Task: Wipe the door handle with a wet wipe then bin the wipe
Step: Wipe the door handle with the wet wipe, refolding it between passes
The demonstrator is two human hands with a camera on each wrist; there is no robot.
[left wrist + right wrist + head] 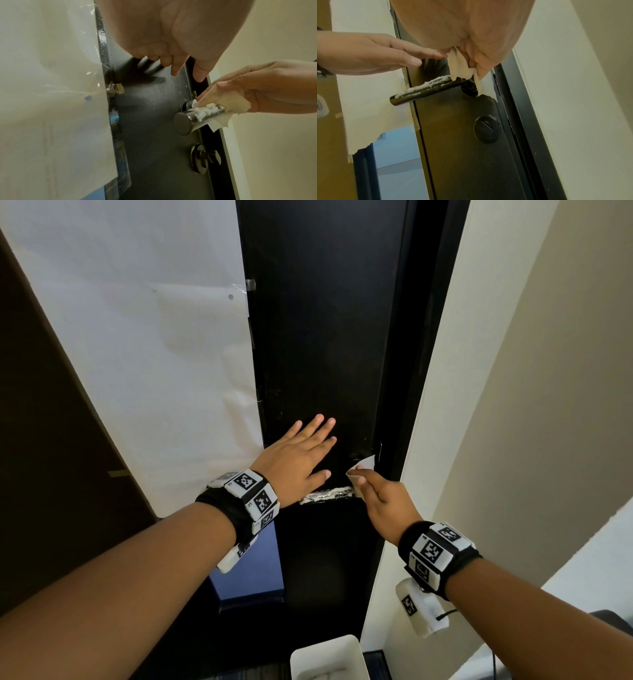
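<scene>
The wiping step is going on now. The right hand [380, 501] pinches the wet wipe [228, 104] and presses it on the door handle [426, 89], at the end close to the door. White foam [426, 84] lies along the top of the handle, out toward its free end at about 9 o'clock from the wipe. The left hand [301, 455] is flat with straight fingers on the dark door [325, 320], at about 11 o'clock from the handle, and holds nothing. I think the next move is to slide the wipe along the handle until the foam is gone. The white bin [352, 645] waits on the floor below, at 6 o'clock.
</scene>
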